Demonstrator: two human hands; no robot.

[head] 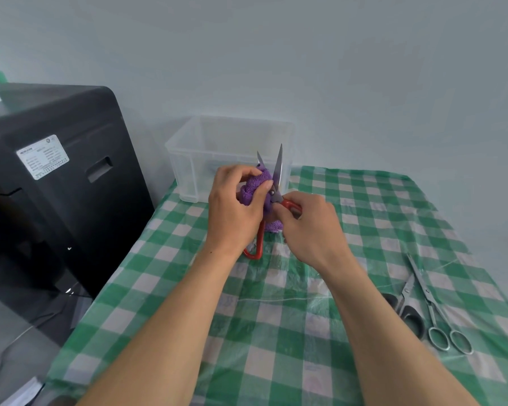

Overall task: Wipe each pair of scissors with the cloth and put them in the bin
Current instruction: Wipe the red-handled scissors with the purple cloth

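Holding red-handled scissors [278, 168] over checked table [276, 332], just in front of clear bin [188, 159]. Long axis runs near to far: blade tips point up and away toward bin, handle loops toward you. Blades spread in V. Your left hand [235, 212]: fingers curled, pinching purple cloth [254, 186] round left blade. Your right hand [311, 227]: fingers curled round right red handle near pivot. Other loop shows below left wrist. Two more pairs lie flat at table's right: black-handled scissors [411, 317], steel scissors [430, 300], tips away from you.
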